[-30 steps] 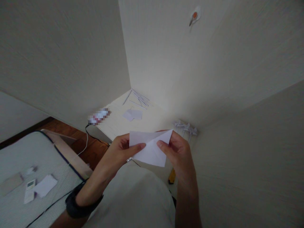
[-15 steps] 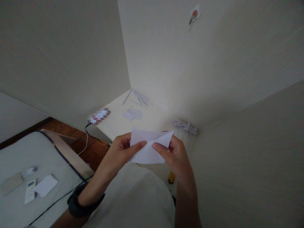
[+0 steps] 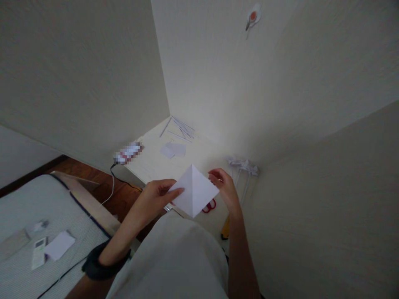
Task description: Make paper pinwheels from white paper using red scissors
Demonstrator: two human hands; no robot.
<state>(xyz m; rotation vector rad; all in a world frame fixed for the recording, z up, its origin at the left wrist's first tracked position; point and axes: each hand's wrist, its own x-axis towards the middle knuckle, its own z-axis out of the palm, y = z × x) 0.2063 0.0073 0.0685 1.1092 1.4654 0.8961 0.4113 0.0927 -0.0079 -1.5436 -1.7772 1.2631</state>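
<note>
— Since a second ago, what moved?
— Both my hands lowered and the paper turned into a diamond. My left hand pinches its left corner with fingers closed on it; my right hand touches its right corner, fingers loosely open, above the table, red scissors beneath

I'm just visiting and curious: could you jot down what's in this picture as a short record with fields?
Left hand: pinches left corner of the white paper
Right hand: at the paper's right corner, fingers open
Paper: unfolded, one centre crease
Table: paper strips, small sheets, red scissors
Bed: remote, paper
Left wrist: dark band
</note>
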